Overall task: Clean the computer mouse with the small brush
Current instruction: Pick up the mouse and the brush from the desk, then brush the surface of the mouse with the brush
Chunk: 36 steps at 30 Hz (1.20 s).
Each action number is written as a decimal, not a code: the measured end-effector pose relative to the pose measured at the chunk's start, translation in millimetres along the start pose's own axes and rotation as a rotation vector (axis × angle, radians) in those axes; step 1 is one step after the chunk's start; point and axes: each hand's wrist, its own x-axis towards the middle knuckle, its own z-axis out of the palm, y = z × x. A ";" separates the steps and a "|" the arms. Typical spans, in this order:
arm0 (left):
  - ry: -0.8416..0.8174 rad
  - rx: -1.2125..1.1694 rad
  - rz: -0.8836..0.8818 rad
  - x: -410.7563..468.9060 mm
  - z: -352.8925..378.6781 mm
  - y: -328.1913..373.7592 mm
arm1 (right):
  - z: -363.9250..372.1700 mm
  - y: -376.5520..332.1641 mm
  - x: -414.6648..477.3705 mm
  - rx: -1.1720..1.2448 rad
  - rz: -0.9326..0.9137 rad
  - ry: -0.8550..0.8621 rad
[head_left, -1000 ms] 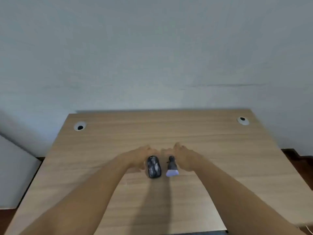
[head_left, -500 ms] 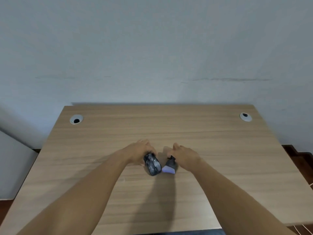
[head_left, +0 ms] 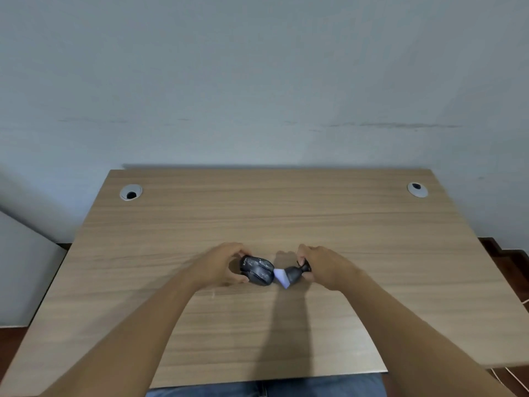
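A dark computer mouse [head_left: 257, 270] with pale dusty smears lies near the middle of the wooden desk [head_left: 286, 219], turned sideways. My left hand [head_left: 221, 266] grips its left end with fingers curled over it. My right hand [head_left: 323, 266] holds a small black brush [head_left: 294, 275] by its handle. The brush's white bristles [head_left: 281, 277] point left and touch the right end of the mouse.
Two round grey cable grommets sit in the desk's far corners, the left grommet [head_left: 131, 192] and the right grommet [head_left: 417, 189]. A pale wall rises behind the desk. A white cabinet side [head_left: 23, 270] stands at the left, and dark floor [head_left: 512, 259] shows at the right.
My left hand has closed on the mouse and turned it sideways. My right hand has picked up the brush, tipped it over and brought its bristles against the mouse.
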 end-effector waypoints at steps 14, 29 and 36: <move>0.180 -0.411 -0.152 -35.9 30.6 -0.7 | 20.4 -36.6 -35.0 0.733 0.130 0.373; 0.252 -0.524 -0.177 -49.9 23.9 6.9 | 36.6 -65.9 -21.0 0.570 0.160 0.595; 0.267 -0.511 -0.165 -52.5 17.5 14.3 | 32.4 -80.6 -22.9 0.603 0.095 0.603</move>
